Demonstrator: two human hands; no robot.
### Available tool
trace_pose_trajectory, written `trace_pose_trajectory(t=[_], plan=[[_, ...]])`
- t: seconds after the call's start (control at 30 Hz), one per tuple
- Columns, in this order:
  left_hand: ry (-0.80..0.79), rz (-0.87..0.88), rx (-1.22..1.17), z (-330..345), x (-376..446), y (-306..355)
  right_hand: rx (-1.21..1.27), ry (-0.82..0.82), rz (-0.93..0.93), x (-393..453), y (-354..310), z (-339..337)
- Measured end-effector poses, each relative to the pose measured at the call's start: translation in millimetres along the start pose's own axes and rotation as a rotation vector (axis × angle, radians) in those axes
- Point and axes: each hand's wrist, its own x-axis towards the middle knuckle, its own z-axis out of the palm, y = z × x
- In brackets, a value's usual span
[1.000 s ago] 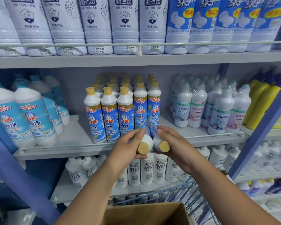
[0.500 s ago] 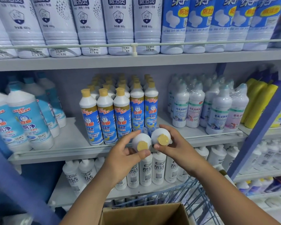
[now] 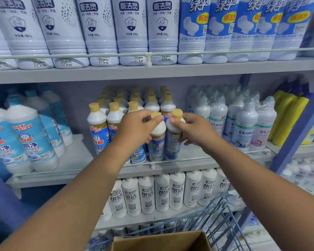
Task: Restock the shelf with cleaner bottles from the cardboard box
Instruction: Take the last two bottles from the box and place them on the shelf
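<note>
Two cleaner bottles with white shoulders, blue labels and tan caps stand upright at the front of the middle shelf [image 3: 76,160]. My left hand [image 3: 134,129] grips the left bottle [image 3: 157,142] round its shoulder. My right hand [image 3: 194,131] grips the right bottle [image 3: 171,144] the same way. Both bottles touch each other, in front of several rows of matching bottles [image 3: 98,124]. The open cardboard box [image 3: 159,241] shows at the bottom edge, its inside hidden.
Large blue-labelled bottles [image 3: 27,140] stand on the left of the same shelf, wrapped white bottles [image 3: 246,124] on the right. A thin rail [image 3: 198,158] runs along the shelf front. A blue wire basket [image 3: 223,220] holds the box. White bottles fill the shelves above and below.
Both hands lifted the two bottles from a tipped, cap-toward-me position up over the rail and stood them upright on the middle shelf's front edge.
</note>
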Motion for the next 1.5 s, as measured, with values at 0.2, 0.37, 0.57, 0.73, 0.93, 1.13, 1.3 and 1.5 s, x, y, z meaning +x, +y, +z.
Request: trace_pose_trajectory(t=[0.2,0.37,0.57,0.73,0.93,1.13,1.3,1.5], plan=[[0.103,0.178,0.623,2.7,38.6,7.8,-0.374,0.1,-0.003,36.2,-13.6,-5.4],[0.099,0.342,0.902,2.8,62.2,15.5,-0.466,0.079,-0.059,53.5,-17.3,-4.7],[-0.025,0.223,0.821,-0.5,78.7,13.7,-0.486,0.102,-0.037,61.3,-13.6,-2.3],[-0.048,0.186,0.766,2.8,83.7,18.0,-0.523,0.103,-0.039,64.0,-13.8,-2.1],[-0.163,0.094,0.68,-7.0,96.0,18.4,-0.545,0.046,-0.013,64.5,-21.5,-4.1],[-0.229,0.058,0.573,-15.9,101.4,12.3,-0.397,-0.064,0.091,65.7,-30.6,-2.2],[-0.171,0.09,0.645,-14.6,97.3,10.2,-0.489,-0.118,0.057,64.2,-35.3,-3.3],[-0.166,0.157,0.697,-12.5,96.3,8.8,-0.483,0.112,-0.016,63.9,-48.6,0.7]])
